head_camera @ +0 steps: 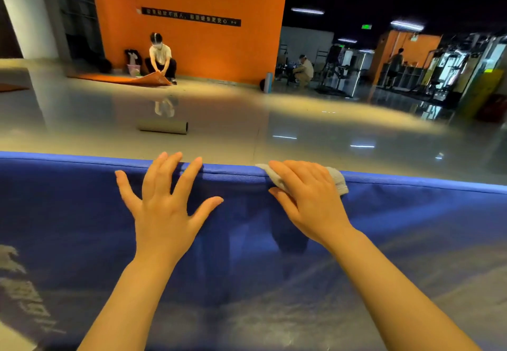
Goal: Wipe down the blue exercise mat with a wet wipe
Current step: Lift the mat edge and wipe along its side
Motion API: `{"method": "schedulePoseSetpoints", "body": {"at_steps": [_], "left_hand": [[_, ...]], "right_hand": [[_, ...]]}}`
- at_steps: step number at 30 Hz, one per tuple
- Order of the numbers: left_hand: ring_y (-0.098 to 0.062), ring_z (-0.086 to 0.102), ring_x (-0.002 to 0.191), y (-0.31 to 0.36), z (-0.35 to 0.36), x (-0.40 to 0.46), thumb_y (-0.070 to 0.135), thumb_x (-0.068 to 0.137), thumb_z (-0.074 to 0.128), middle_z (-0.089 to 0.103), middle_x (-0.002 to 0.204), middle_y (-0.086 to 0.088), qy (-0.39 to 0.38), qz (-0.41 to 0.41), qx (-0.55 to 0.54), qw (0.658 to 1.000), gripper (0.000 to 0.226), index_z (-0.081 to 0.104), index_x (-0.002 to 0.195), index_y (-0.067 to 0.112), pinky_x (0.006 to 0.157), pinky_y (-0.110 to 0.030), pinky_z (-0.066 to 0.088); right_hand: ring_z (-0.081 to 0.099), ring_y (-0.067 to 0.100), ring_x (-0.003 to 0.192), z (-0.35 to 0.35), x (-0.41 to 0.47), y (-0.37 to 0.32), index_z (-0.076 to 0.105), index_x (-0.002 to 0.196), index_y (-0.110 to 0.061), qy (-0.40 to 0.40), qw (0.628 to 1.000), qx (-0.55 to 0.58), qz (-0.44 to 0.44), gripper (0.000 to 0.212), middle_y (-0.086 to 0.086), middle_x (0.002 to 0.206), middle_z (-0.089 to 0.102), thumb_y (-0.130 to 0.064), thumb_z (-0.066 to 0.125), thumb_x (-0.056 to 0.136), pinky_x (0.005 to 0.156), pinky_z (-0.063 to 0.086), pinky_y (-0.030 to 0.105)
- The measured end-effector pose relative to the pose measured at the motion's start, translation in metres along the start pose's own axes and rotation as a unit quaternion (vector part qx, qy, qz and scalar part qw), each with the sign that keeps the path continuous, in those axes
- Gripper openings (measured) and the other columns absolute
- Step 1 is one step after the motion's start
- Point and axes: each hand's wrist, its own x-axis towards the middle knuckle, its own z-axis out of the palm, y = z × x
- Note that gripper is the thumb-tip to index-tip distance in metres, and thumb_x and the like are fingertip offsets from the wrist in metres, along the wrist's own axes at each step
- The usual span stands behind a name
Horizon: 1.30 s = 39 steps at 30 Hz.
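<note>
We've got our right hand pressing the wet wipe flat-fingered on the blue mat at its far edge, left hand splayed open just beside, and that edge runs sideways, so we'd probably sweep along it.

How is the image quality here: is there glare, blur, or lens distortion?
Head view: wide-angle bending curves the blue mat's far edge; ceiling lights glare on the glossy floor; the mat's near part is hazy with reflections; the left hand and right hand on the wipe look sharp.
</note>
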Motion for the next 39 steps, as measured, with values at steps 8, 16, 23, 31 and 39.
{"method": "schedulePoseSetpoints", "body": {"at_steps": [8,16,23,31,39], "left_hand": [[-0.029,0.047,0.099,-0.052,-0.03,0.024,0.048,0.09,0.047,0.053,0.101,-0.014,-0.059,0.031,0.043,0.997,0.041,0.054,0.124,0.026,0.109,-0.07,0.016],[-0.026,0.044,0.096,0.005,-0.06,0.018,0.039,0.085,0.06,0.058,0.096,-0.012,0.085,0.058,0.076,0.992,0.024,0.059,0.108,0.032,0.087,-0.045,0.024],[-0.029,0.047,0.096,0.002,-0.051,-0.008,0.042,0.089,0.058,0.061,0.101,-0.014,0.057,0.024,0.112,0.992,0.03,0.07,0.11,0.024,0.091,-0.049,0.031],[-0.037,0.047,0.124,-0.015,-0.051,-0.024,0.047,0.091,0.051,0.056,0.128,-0.017,-0.003,0.082,0.133,0.988,0.057,0.051,0.14,0.018,0.114,-0.059,0.018],[-0.032,0.043,0.128,-0.01,-0.05,-0.032,0.045,0.089,0.055,0.046,0.134,-0.011,0.034,0.091,0.139,0.986,0.06,0.045,0.142,0.019,0.119,-0.056,0.004]], "right_hand": [[0.052,0.03,0.072,0.002,0.005,0.021,0.064,0.109,-0.017,-0.024,0.998,0.013,0.06,0.032,0.002,0.082,0.059,-0.038,0.044,0.095,0.065,0.03,0.033],[0.054,0.03,0.089,-0.018,0.009,0.044,0.066,0.11,-0.01,0.013,0.994,0.045,0.103,0.039,0.008,0.098,0.064,-0.038,0.044,0.095,0.086,0.035,0.037],[0.054,0.028,0.094,-0.005,-0.004,0.024,0.066,0.113,-0.017,-0.006,0.99,0.055,0.128,0.043,0.0,0.099,0.063,-0.033,0.028,0.1,0.093,0.027,0.039],[0.037,0.016,0.132,0.011,0.019,-0.093,0.05,0.14,-0.015,-0.068,0.976,0.206,0.027,0.048,0.001,0.14,0.052,-0.033,0.033,0.099,0.118,0.005,0.031],[0.059,0.038,0.095,-0.024,-0.017,0.07,0.064,0.108,-0.006,-0.062,0.989,-0.034,0.13,0.048,0.012,0.104,0.064,-0.035,0.026,0.1,0.096,0.03,0.043]]}}
